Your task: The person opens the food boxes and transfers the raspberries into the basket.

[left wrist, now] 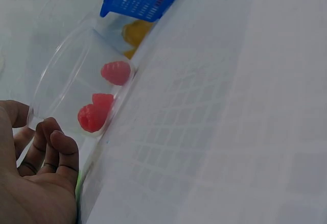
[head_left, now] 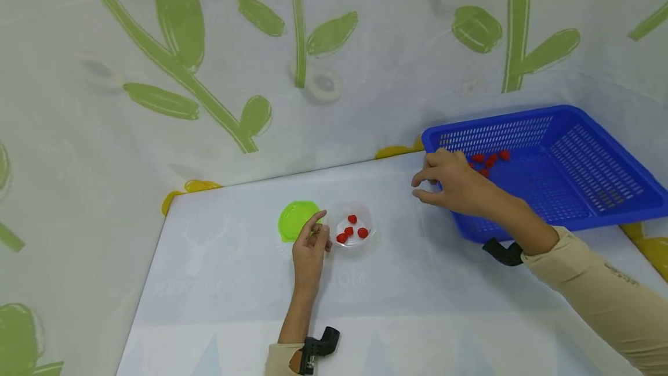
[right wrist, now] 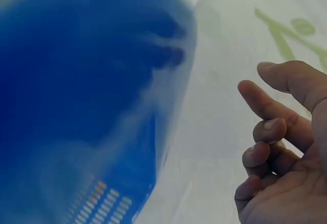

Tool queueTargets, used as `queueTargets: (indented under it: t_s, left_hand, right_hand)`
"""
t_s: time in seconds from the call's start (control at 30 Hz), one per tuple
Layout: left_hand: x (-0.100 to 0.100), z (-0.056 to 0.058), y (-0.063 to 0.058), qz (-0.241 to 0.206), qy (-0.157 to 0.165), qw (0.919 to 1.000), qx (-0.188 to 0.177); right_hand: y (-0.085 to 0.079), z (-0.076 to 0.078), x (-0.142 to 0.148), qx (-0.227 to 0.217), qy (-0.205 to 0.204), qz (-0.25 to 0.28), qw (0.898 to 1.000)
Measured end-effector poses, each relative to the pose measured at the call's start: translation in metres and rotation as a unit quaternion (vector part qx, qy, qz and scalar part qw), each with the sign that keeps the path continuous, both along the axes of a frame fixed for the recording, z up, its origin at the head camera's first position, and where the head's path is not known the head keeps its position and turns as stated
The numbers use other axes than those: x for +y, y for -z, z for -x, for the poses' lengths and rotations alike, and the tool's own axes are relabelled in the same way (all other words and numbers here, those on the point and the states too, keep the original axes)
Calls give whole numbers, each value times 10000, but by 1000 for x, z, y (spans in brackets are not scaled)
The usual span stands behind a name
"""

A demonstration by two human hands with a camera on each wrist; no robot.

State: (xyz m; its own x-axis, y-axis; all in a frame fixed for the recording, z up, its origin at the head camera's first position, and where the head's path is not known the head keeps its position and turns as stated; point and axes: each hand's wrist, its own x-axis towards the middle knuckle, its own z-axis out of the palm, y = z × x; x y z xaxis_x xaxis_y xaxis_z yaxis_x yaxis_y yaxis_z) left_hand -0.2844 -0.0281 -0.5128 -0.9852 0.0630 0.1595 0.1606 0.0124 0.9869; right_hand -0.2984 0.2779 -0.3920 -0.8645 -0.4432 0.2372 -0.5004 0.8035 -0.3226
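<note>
A clear plastic bowl (head_left: 370, 211) with several raspberries (left wrist: 115, 73) in it stands upright on the table. At its left side is my left hand (head_left: 309, 254), the fingers loosely bent and the fingertips (left wrist: 56, 137) right at the rim. My right hand (head_left: 459, 184) is over the left edge of a blue basket (head_left: 553, 190), palm turned away from the basket. Its thumb and index finger are apart with nothing between them, and the other fingers are bent, as the right wrist view (right wrist: 286, 147) shows. Several raspberries (head_left: 490, 159) lie in the basket's left end, partly hidden by this hand.
A bright green lid (head_left: 296, 220) lies left of the bowl, partly behind my left hand. The white tablecloth (head_left: 209, 283) covers the table. Behind it hangs a cloth backdrop (head_left: 365, 103) with painted flowers.
</note>
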Motion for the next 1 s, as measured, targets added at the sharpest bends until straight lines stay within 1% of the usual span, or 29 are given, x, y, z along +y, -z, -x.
queueTargets:
  t_s: [0.13,0.2,0.33,0.37,0.43,0.5,0.7,0.83,1.0]
  left_hand:
    - [-1,-2,0,84,-41,10000,-36]
    - [-1,-1,8,112,-78,9999,-77]
    - [-2,-2,10,65,-64,9999,-46]
    - [-3,-2,10,63,-55,10000,-21]
    - [-2,-4,2,68,-19,10000,21]
    - [-2,-4,0,123,-33,9999,33]
    - [-3,-2,-1,90,-53,9999,-23]
    - [-2,-1,-2,25,-34,10000,-32]
    - [-3,0,-3,84,-36,9999,-44]
  right_hand:
    - [5,-3,-15,-139,-92,-51,9998]
    - [9,-4,-22,-159,-119,-62,9998]
    - [15,-4,-36,-129,-181,-89,9997]
    - [17,-3,-39,-127,-191,-103,9997]
    - [20,-2,-45,-145,-222,-144,9995]
    - [23,-1,-52,-237,-239,-167,9993]
    - [35,3,-72,-579,-311,-216,9976]
    - [44,7,-81,-682,-310,-318,9967]
    - [50,14,-91,-904,-263,-487,9944]
